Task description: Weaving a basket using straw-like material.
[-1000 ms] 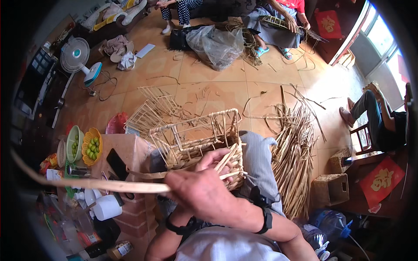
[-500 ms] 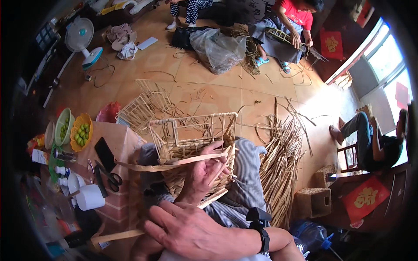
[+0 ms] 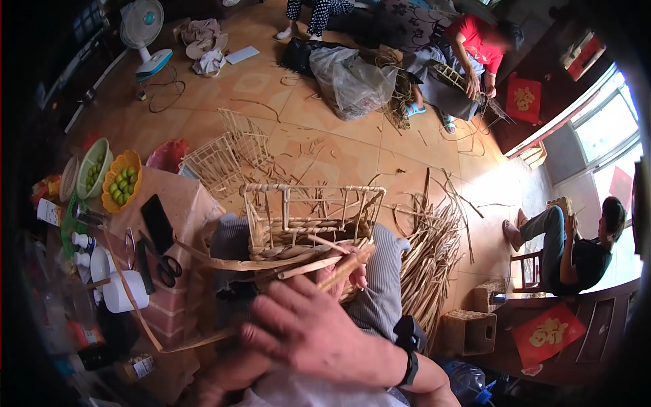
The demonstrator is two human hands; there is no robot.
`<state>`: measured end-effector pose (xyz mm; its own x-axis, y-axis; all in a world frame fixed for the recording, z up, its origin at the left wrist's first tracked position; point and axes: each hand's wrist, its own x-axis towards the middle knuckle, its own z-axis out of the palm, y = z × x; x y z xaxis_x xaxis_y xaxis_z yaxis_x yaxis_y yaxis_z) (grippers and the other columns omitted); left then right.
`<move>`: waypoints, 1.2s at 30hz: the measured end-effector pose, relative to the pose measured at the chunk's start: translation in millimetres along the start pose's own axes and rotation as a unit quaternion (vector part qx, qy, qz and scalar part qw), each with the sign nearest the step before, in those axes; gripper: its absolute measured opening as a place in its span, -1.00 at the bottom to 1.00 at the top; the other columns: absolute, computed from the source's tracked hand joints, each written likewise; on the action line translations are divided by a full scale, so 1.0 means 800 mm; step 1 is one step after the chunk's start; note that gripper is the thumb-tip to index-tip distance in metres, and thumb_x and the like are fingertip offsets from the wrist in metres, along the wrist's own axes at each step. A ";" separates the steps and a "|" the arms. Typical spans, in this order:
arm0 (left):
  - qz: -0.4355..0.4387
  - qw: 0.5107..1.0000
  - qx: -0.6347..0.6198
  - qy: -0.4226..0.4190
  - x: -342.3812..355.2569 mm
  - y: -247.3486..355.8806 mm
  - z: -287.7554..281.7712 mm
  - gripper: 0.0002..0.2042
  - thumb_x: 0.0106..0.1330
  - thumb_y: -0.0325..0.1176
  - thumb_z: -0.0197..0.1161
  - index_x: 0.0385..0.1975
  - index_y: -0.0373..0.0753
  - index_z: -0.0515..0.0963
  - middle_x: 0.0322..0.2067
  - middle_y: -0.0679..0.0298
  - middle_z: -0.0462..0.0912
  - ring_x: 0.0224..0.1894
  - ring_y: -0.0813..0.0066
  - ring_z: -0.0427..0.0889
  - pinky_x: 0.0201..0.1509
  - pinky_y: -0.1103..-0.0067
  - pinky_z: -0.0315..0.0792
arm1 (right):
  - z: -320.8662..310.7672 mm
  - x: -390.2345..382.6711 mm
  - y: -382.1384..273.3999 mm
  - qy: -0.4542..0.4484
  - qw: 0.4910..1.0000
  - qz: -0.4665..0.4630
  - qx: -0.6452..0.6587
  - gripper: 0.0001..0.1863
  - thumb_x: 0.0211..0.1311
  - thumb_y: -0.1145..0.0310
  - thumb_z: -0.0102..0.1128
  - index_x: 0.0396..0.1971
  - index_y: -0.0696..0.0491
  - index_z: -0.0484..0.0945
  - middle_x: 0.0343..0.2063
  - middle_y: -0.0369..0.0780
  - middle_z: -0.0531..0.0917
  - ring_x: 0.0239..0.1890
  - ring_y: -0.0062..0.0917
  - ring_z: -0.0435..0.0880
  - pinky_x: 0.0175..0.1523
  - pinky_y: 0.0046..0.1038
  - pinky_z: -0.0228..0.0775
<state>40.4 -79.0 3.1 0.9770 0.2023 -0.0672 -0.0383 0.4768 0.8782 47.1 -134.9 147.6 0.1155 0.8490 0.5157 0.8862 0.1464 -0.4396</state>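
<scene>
A partly woven basket (image 3: 319,251) rests on my lap, with braided lower walls and an open frame of rods above. My left hand (image 3: 344,273) is closed at its near side, pinching the wall and flat straw-coloured strips together. My right hand (image 3: 308,332), slightly blurred, crosses over my left forearm. Its bent fingers are on a long strip (image 3: 196,340), which runs out left and loops up beside the table; its thumb is hidden. Another strip (image 3: 217,261) stretches left from the basket's near side. The basket's near lower wall is mostly hidden behind my hands.
On the left table (image 3: 183,197) lie scissors (image 3: 165,266), a phone (image 3: 157,224), a white mug (image 3: 126,292) and a yellow fruit bowl (image 3: 122,182). Dried stalks (image 3: 434,251) pile at my right. Rod frames (image 3: 220,159) stand ahead. Two seated people work nearby; another's legs show.
My right hand has shifted slightly right and up over my left hand. The basket has turned and moved slightly right. The long strip now bows into a loop at left.
</scene>
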 end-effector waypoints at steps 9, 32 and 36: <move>-0.007 0.997 0.016 0.069 -0.003 -0.004 0.006 -0.77 0.68 -0.28 0.06 0.04 -0.34 0.48 -0.25 0.22 0.66 -0.40 0.52 0.67 -0.24 0.54 0.60 | 0.036 -0.025 0.084 0.074 0.989 0.068 0.108 -0.75 0.20 0.31 0.36 -0.13 0.02 0.67 -0.33 -0.22 0.53 -0.17 -0.22 0.61 -0.09 -0.19 0.45; 0.071 0.981 -0.113 0.143 -0.025 -0.022 0.005 -0.76 0.66 -0.34 0.10 0.15 -0.34 0.43 -0.19 0.24 0.66 -0.33 0.48 0.71 -0.16 0.46 0.64 | -0.019 -0.070 0.079 0.129 0.965 0.230 0.008 -0.61 0.14 0.44 0.50 -0.01 0.09 0.66 -0.04 -0.15 0.70 -0.03 -0.21 0.65 0.04 -0.25 0.51; 0.075 0.995 0.005 0.066 -0.001 0.011 0.013 -0.74 0.69 -0.35 0.02 0.21 -0.34 0.42 -0.18 0.19 0.71 -0.16 0.47 0.77 0.03 0.53 0.66 | -0.043 -0.109 0.113 0.093 0.961 0.249 -0.076 -0.60 0.16 0.49 0.45 0.03 0.07 0.65 -0.04 -0.13 0.69 -0.03 -0.18 0.65 0.05 -0.22 0.54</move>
<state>41.5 -83.6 16.1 0.9244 0.3815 0.0036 -0.1784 0.4239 0.8879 132.9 -213.0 88.5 0.6089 0.6861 0.3982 0.7536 -0.3434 -0.5605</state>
